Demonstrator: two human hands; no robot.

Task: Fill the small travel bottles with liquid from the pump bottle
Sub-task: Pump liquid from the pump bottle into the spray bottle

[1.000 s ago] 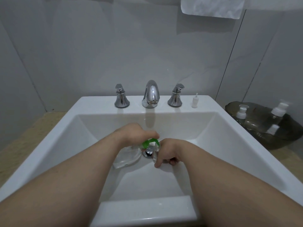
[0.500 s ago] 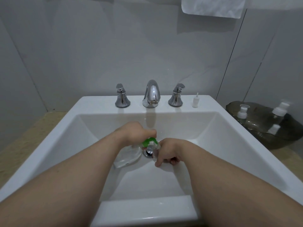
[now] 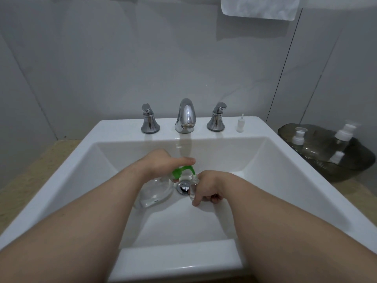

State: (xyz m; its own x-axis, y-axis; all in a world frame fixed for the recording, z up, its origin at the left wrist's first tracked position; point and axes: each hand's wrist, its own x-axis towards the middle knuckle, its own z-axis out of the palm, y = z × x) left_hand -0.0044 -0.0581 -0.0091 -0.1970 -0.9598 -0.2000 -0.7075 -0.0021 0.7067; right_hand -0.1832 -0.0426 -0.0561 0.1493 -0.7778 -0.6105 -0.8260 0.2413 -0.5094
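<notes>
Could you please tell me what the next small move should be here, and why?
Probably press the pump down with the left hand. Its nozzle seems to sit right at the open neck of the travel bottle, which the right hand holds in the sink, and the left forefinger lies along the pump's top.

White square sink set in a beige countertop: chrome spout at the middle of its back edge between two chrome handles, chrome drain in the basin floor, dark dish on the counter beside its right edge, white towel on the wall above.
</notes>
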